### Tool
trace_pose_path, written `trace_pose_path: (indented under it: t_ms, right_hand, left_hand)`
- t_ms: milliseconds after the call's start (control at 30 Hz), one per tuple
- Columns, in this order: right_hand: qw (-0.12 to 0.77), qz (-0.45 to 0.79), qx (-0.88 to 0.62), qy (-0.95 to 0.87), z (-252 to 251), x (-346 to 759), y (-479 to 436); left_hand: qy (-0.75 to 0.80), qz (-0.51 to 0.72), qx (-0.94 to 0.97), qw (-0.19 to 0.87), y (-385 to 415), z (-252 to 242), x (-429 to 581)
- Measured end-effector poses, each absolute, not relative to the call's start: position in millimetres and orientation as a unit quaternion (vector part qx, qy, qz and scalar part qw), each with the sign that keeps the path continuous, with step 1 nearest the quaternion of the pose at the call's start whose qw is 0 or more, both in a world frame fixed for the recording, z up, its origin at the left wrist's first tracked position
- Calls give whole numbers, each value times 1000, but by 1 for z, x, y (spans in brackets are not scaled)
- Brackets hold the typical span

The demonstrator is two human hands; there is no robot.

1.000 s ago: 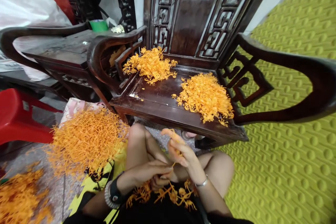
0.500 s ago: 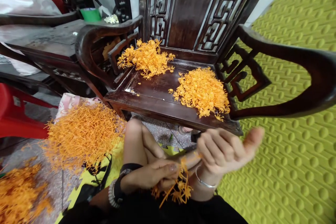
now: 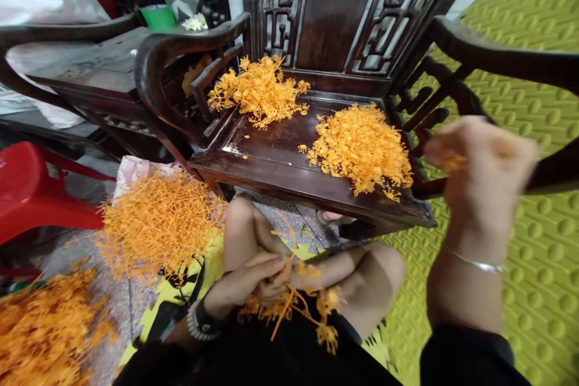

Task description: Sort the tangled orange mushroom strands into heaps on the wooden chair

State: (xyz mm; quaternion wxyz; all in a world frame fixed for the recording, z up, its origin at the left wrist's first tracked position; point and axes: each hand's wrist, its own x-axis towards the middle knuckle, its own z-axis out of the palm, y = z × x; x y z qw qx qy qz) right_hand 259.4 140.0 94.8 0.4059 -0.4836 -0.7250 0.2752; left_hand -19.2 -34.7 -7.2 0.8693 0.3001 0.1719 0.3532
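1. Head view: your hands are well apart, one low at your lap and one raised out to the right.
2. Your left hand [image 3: 242,283], with a black wristwatch [image 3: 207,321] and a white beaded bracelet [image 3: 194,325] at its wrist, is clamped on a tangled bunch of thin orange branching strands [image 3: 289,307], which hangs over your black clothing.
3. Your right hand [image 3: 482,175], with a thin silver bangle [image 3: 474,266] at its wrist, is up over a green dimpled mat [image 3: 538,289]. It is blurred, so you cannot tell whether it grips anything.
4. On the seat of a dark carved wooden armchair [image 3: 266,160], an orange rear heap [image 3: 257,90] sits at the back left corner, and an orange front heap [image 3: 359,151] sits near the right edge.
5. An orange floor heap [image 3: 158,226] lies beside your left knee, just right of a red plastic stool [image 3: 36,193]. An orange corner heap [image 3: 45,332] fills the view's lower left corner.
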Motion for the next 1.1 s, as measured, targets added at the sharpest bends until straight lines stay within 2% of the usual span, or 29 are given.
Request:
trace_pose_path:
  t_ms: [67,100,133,233,300,367,433,467,500,600,667,733,800,867,933,1100]
  right_hand:
    - [469,91,-532,-699,91,253,186]
    - [466,31,-550,-693,86,248,208]
    - [437,10,-564,-701,79,244,228]
    - [328,70,-569,-751,57,236,263]
    - [305,72,-558,-769,48,232,259]
    - [363,42,-520,-773,46,227,235]
    - [472,44,-448,-758,49,217,197]
    - [516,83,-405,-750,50,210,177]
    - [519,159,-359,-759,50,202,156]
    - [325,483,-216,-784,43,182,106]
    - [182,632,-126,-742,36,174,87]
    - [88,698,-75,-706,29,174,80]
    - [34,713,-63,-697,26,176,79]
    - [22,700,-85,-709,24,179,80]
    - [48,681,-115,-722,21,179,79]
    - [233,754,-102,-606,4,161,72]
  left_hand:
    - [167,371,301,862,-29,2,-13]
    - [167,378,303,858,-27,5,-11]
    - [165,386,306,854,-26,6,-10]
    - [148,411,312,844,-24,7,-10]
    - [127,424,309,842,-22,4,-12]
    - [117,444,309,833,-19,0,-12]
    - [118,462,316,820,-15,-3,-12]
    - [120,469,321,814,-13,-4,-12]
    - [121,474,329,808,-10,-4,-12]
    - [142,488,349,788,-6,-4,-17]
    - [186,507,361,760,-4,0,-24]
    - [246,541,374,712,-2,4,-34]
    - [307,579,381,652,0,9,-45]
    - [358,606,377,603,1,13,-53]
    - [382,612,372,584,1,17,-58]
    - [348,592,360,631,1,17,-59]
